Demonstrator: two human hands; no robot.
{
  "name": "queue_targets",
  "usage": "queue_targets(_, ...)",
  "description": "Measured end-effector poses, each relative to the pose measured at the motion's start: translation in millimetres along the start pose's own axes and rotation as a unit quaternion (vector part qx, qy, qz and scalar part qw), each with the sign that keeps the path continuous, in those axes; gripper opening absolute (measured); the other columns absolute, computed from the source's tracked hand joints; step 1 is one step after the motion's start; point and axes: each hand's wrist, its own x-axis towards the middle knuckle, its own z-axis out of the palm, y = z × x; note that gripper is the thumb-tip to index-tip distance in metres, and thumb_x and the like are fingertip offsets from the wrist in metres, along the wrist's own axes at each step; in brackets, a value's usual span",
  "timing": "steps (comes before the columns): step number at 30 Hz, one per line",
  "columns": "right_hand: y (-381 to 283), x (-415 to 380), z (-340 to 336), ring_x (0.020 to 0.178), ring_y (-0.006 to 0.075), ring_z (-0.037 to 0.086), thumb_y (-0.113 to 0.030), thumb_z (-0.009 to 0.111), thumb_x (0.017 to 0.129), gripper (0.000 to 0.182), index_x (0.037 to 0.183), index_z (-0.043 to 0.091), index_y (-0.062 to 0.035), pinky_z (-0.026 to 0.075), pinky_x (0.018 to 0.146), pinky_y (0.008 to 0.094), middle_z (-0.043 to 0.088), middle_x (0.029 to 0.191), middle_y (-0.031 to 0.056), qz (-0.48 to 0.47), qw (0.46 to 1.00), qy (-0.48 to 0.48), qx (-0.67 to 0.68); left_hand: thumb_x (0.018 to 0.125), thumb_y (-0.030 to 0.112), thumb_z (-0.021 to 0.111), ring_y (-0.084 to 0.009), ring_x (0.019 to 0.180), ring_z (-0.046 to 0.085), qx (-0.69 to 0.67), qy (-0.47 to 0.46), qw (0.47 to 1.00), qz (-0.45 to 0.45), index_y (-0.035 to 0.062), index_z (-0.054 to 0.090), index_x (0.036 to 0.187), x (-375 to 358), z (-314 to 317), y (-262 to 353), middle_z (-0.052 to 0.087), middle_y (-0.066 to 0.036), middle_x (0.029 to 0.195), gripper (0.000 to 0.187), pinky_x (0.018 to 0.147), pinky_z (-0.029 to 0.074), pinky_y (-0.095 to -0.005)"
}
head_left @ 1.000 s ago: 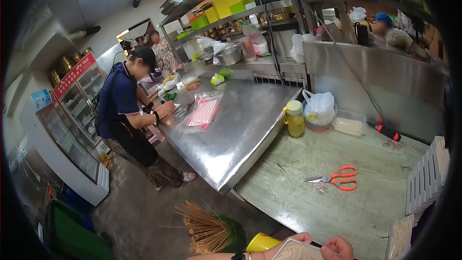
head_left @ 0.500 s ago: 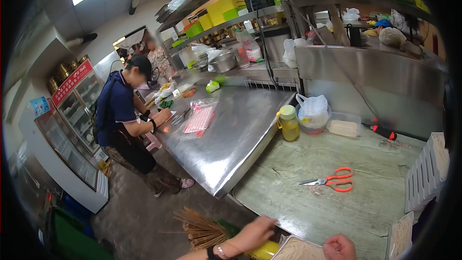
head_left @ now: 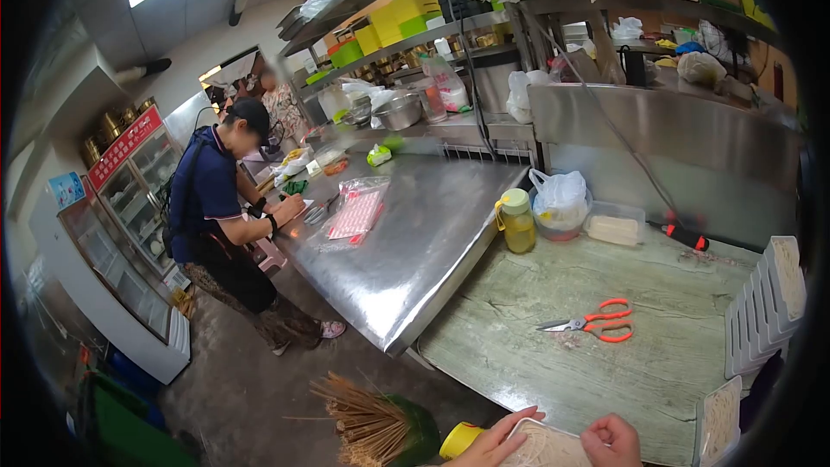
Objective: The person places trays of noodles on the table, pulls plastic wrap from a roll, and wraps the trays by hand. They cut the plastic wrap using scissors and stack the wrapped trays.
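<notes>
A white plastic container of pale noodles (head_left: pixel 545 447) sits at the bottom edge of the view, at the front of the table. My left hand (head_left: pixel 500 443) grips its left side, with fingers along the far rim. At the right rim, my right hand (head_left: pixel 612 441) is closed, fingers curled against the edge. Beyond the hands, scissors with orange handles (head_left: pixel 596 322) lie on the wood-patterned tabletop (head_left: pixel 510 337). To the left of my left hand is a yellow object (head_left: pixel 462 439), partly cut off by the frame.
Stacked white containers (head_left: pixel 765 307) stand at the right, with another noodle container (head_left: pixel 719 422) below. A lidded jar (head_left: pixel 517 220), a bagged bowl (head_left: pixel 560 203) and a clear box (head_left: pixel 615 225) line the back. Bundled sticks (head_left: pixel 367 424) stand low left. A person (head_left: pixel 212 182) works at the steel table (head_left: pixel 432 225).
My left hand has moved right, from over the yellow object onto the container's left side. My right hand stays at the right rim.
</notes>
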Motion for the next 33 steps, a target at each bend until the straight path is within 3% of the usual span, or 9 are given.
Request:
queue_targets(7,3.7,2.4,4.2,0.069,0.0061,0.050,-0.008,0.055,0.092,0.005,0.091,0.055,-0.0035,0.041,0.060,0.0209,0.056,0.075,-0.0015,0.016,0.999,-0.028,0.006,0.099,0.024,0.048,-0.0168,0.112,0.052,-0.088,0.050,0.992,-0.077,-0.0006,0.044,0.134,-3.1,-0.3,-3.0,0.057,-0.009,0.120,0.043,0.097,0.042,-0.0297)
queue_targets(13,4.6,6.6,9.0,0.071,0.0060,0.056,-0.013,0.064,0.086,0.013,0.092,0.060,-0.0023,0.046,0.064,0.0225,0.062,0.077,0.0004,-0.015,0.998,-0.036,-0.047,0.098,0.021,0.050,-0.0156,0.105,0.057,-0.237,-0.030,0.946,-0.218,0.0004,0.049,0.126,-11.1,-25.4,-9.4,0.060,-0.008,0.113,0.034,0.091,0.047,-0.0306)
queue_targets(14,0.9,6.4,6.4,0.082,0.0173,0.067,-0.017,0.065,0.087,0.018,0.095,0.058,-0.0030,0.052,0.072,0.0299,0.067,0.084,0.0093,-0.021,0.995,-0.060,-0.081,0.097,0.016,0.050,-0.0168,0.104,0.059,-0.258,-0.026,0.928,-0.267,0.0002,0.049,0.125,-13.6,-29.0,-12.7,0.061,-0.009,0.113,0.032,0.090,0.050,-0.0325)
queue_targets(17,-19.6,11.7,-4.1,0.073,0.0304,0.063,-0.031,0.059,0.090,0.026,0.095,0.058,-0.0059,0.049,0.065,0.0351,0.064,0.080,0.0108,-0.054,0.973,-0.148,-0.166,0.098,0.016,0.049,-0.0165,0.103,0.060,-0.263,-0.022,0.933,-0.245,0.0003,0.049,0.125,-20.7,-32.6,-21.0,0.061,-0.010,0.115,0.031,0.092,0.049,-0.0320)
queue_targets(19,-14.5,31.0,-12.5,0.083,0.0318,0.062,-0.029,0.058,0.090,0.024,0.097,0.059,-0.0059,0.048,0.072,0.0369,0.064,0.087,0.0126,-0.247,0.936,-0.076,-0.241,0.097,0.019,0.050,-0.0188,0.100,0.062,-0.267,0.011,0.936,-0.229,-0.0017,0.051,0.122,-21.9,-33.4,-26.9,0.062,-0.012,0.114,0.032,0.089,0.051,-0.0327)
queue_targets(23,-12.5,102.1,-34.3,0.093,0.0344,0.059,-0.018,0.055,0.090,0.018,0.099,0.060,-0.0038,0.047,0.080,0.0417,0.062,0.098,0.0156,-0.243,0.943,0.075,-0.214,0.098,0.022,0.050,-0.0194,0.100,0.062,-0.266,0.037,0.937,-0.225,-0.0031,0.051,0.121,-21.1,-35.4,-24.6,0.062,-0.012,0.115,0.034,0.089,0.051,-0.0326)
queue_targets(25,6.9,149.6,-42.5,0.102,0.0327,0.058,-0.010,0.056,0.085,0.027,0.111,0.056,-0.0013,0.047,0.085,0.0416,0.061,0.109,0.0155,-0.294,0.898,0.100,-0.310,0.098,0.023,0.050,-0.0193,0.100,0.062,-0.255,0.040,0.940,-0.223,-0.0029,0.052,0.121,-22.6,-36.6,-29.2,0.062,-0.012,0.114,0.035,0.089,0.051,-0.0324)
queue_targets(31,33.0,192.8,-44.4,0.088,0.0330,0.061,-0.006,0.057,0.080,0.030,0.109,0.056,-0.0012,0.049,0.075,0.0445,0.061,0.093,0.0156,-0.235,0.792,0.082,-0.558,0.098,0.023,0.050,-0.0184,0.100,0.062,-0.255,0.049,0.939,-0.223,-0.0021,0.053,0.120,-22.9,-39.9,-25.8,0.063,-0.012,0.113,0.033,0.088,0.051,-0.0318)
queue_targets(33,25.9,173.3,-39.5,0.085,0.0336,0.062,-0.006,0.058,0.081,0.031,0.112,0.053,-0.0006,0.050,0.072,0.0423,0.062,0.095,0.0169,-0.183,0.804,0.059,-0.563,0.098,0.019,0.050,-0.0175,0.100,0.062,-0.282,0.053,0.934,-0.215,-0.0019,0.054,0.119,-23.1,-38.0,-23.2,0.063,-0.010,0.112,0.030,0.089,0.050,-0.0318)
